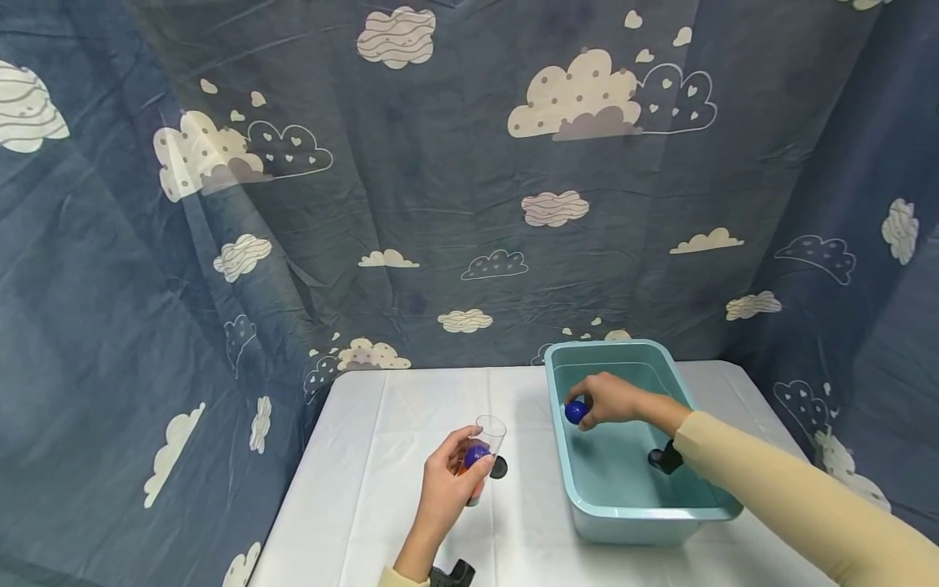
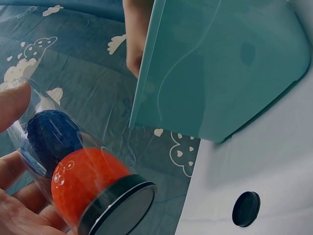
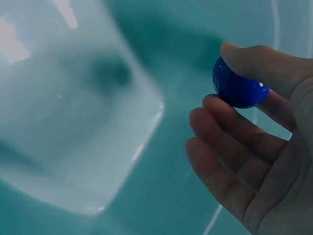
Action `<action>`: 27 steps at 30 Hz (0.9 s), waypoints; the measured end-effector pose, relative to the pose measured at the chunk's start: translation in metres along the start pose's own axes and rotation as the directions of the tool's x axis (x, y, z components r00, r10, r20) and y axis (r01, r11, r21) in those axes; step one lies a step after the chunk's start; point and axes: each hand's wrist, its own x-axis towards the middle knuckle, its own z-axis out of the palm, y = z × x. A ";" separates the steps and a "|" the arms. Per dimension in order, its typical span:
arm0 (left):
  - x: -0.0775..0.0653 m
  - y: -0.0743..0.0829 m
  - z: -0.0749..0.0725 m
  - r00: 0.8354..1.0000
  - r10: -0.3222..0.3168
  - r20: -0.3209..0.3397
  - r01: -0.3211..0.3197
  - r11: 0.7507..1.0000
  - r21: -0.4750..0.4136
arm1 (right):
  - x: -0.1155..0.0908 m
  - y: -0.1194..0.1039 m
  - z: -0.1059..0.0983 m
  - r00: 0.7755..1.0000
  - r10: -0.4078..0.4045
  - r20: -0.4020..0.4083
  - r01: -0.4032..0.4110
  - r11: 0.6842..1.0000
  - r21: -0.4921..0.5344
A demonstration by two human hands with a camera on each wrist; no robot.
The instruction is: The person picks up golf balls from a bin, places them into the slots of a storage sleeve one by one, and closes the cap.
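My left hand point(image 1: 452, 481) holds a clear plastic tube point(image 2: 98, 142) tilted above the table, fingers and thumb curled round it. Inside the tube, an orange ball point(image 2: 90, 176) sits against the dark end cap point(image 2: 120, 210), and a blue ball point(image 2: 51, 139) lies beside it towards the other end. My right hand point(image 1: 612, 399) is inside the teal bin point(image 1: 634, 513), pinching another blue ball point(image 3: 238, 85) between thumb and fingers. A loose black cap point(image 2: 246, 209) lies on the white table near the tube.
The teal bin stands on the right part of the white-covered table point(image 1: 396, 440). Its raised walls surround my right hand. A dark blue cloth with cloud prints point(image 1: 440, 196) hangs behind the table and at both sides.
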 end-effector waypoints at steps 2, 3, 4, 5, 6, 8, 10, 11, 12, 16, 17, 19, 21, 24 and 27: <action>0.000 0.000 0.001 1.000 0.003 0.001 -0.003 1.000 0.000 | -0.005 -0.005 -0.004 1.000 -0.018 -0.006 0.018 1.000 0.004; 0.000 0.000 0.002 1.000 0.004 0.003 -0.004 1.000 -0.002 | -0.007 -0.008 -0.006 1.000 -0.018 -0.010 0.018 1.000 0.006; 0.000 0.000 0.002 1.000 0.005 0.004 -0.005 1.000 -0.004 | -0.010 -0.011 -0.007 1.000 -0.022 -0.014 0.022 1.000 0.004; 0.000 -0.001 0.003 1.000 0.005 0.002 -0.005 1.000 -0.004 | -0.012 -0.014 -0.009 0.999 -0.029 -0.019 0.029 1.000 0.003; 0.000 -0.001 0.003 1.000 0.005 0.002 -0.005 1.000 -0.004 | -0.014 -0.017 -0.010 0.999 -0.037 -0.024 0.037 0.999 0.003; 0.000 0.000 0.004 1.000 0.007 0.003 -0.007 1.000 -0.006 | -0.018 -0.023 -0.014 0.998 -0.055 -0.034 0.055 0.998 0.002; 0.000 0.000 0.004 1.000 0.011 0.005 -0.011 1.000 -0.004 | -0.022 -0.030 -0.017 0.997 -0.064 -0.042 0.064 0.998 -0.005; 0.001 0.000 0.005 1.000 0.015 0.008 -0.015 1.000 -0.003 | -0.024 -0.033 -0.019 0.997 -0.070 -0.046 0.069 0.998 -0.008; 0.001 0.000 0.005 1.000 0.018 0.010 -0.018 1.000 -0.004 | -0.026 -0.036 -0.021 0.996 -0.076 -0.050 0.076 0.997 -0.011; 0.001 0.000 0.007 1.000 0.024 0.012 -0.024 1.000 -0.005 | -0.036 -0.048 -0.028 0.991 -0.109 -0.079 0.107 0.994 -0.024; 0.001 0.000 0.007 1.000 0.025 0.011 -0.025 1.000 -0.005 | -0.038 -0.051 -0.030 0.989 -0.116 -0.087 0.115 0.993 -0.021; 0.001 0.001 0.008 1.000 0.023 0.006 -0.023 1.000 -0.005 | -0.042 -0.055 -0.034 0.985 -0.139 -0.105 0.139 0.990 -0.002; 0.001 0.001 0.010 1.000 0.023 0.005 -0.023 1.000 -0.005 | -0.045 -0.059 -0.036 0.983 -0.142 -0.116 0.146 0.989 0.026; 0.001 0.001 0.011 1.000 0.018 0.009 -0.018 1.000 -0.006 | -0.049 -0.066 -0.039 0.981 -0.140 -0.131 0.151 0.985 0.081; 0.001 0.001 0.012 1.000 0.009 0.017 -0.009 1.000 -0.007 | -0.052 -0.075 -0.040 0.979 -0.138 -0.148 0.155 0.982 0.110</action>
